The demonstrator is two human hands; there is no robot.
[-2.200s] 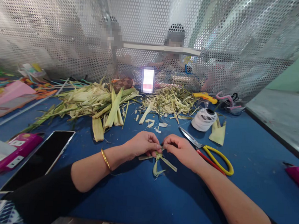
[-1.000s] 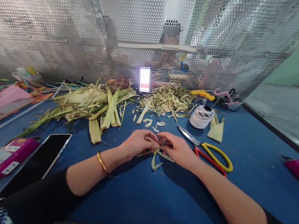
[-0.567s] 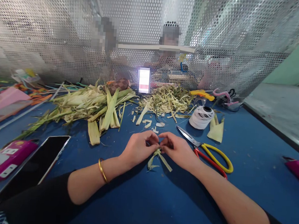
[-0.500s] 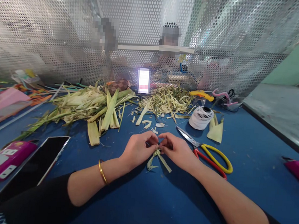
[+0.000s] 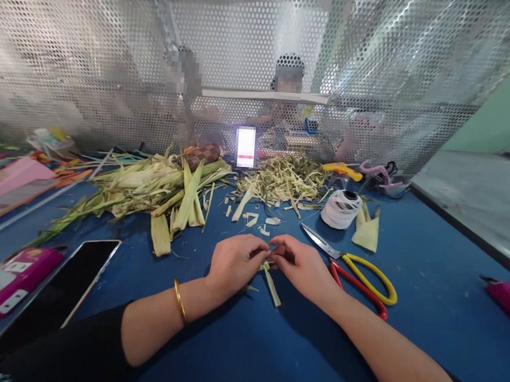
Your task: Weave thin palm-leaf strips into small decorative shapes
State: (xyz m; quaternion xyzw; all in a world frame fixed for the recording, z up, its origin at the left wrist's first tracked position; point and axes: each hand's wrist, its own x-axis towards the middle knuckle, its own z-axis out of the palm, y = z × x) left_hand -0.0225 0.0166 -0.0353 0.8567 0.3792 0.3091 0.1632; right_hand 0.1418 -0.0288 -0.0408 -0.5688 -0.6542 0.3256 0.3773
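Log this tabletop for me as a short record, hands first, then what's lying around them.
Left hand: fingertips pinched at a small leaf-strip piece
Right hand: fingertips at the same piece; exact grip partly hidden
Left wrist: gold bangle
Right side: scissors with yellow and red handles; white thread spool beyond
Left side: dark-screened phone; purple tissue pack
Beyond hands: long-leaf pile; shredded pile
Surface: blue tabletop

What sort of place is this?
Probably a craft workshop: on the blue table lie a pile of leafy strips, a spool of white thread and big scissors.
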